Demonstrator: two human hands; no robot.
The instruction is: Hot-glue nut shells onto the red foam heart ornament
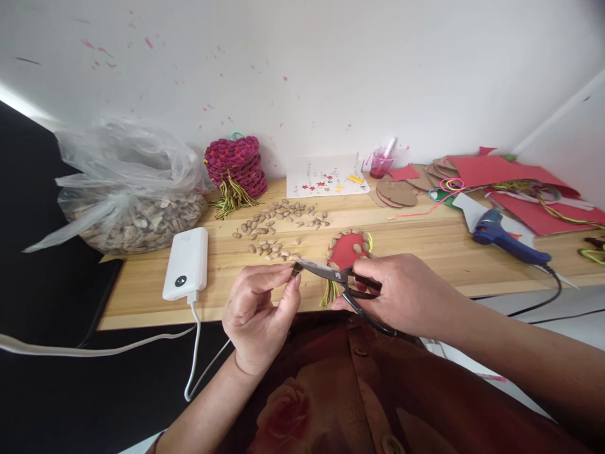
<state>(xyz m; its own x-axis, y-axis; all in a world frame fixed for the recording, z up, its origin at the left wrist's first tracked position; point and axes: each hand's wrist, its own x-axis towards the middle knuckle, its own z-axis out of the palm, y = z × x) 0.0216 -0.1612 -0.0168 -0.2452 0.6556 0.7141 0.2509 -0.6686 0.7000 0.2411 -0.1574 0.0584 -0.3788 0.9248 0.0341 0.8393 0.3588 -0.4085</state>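
Observation:
My left hand [258, 309] pinches a small dark brown shell-like piece [296, 270] between thumb and forefinger. Black-handled scissors [326, 271] are gripped in my right hand [413, 293], their blade tips at that piece. Partly hidden behind the scissors, a red disc [347, 250] edged with tan shells lies near the table's front edge, and a yellow-green tassel [328, 293] hangs below it. Loose tan shells [269, 246], resembling pistachio shells, are scattered on the table beyond my left hand.
A plastic bag of shells [142, 217] stands at the left, beside a white power bank [186, 261] with a cable. Behind are a purple tasselled ornament [235, 164] and a paper sheet [302, 173]. A blue glue gun [505, 239] and red card [510, 176] lie right.

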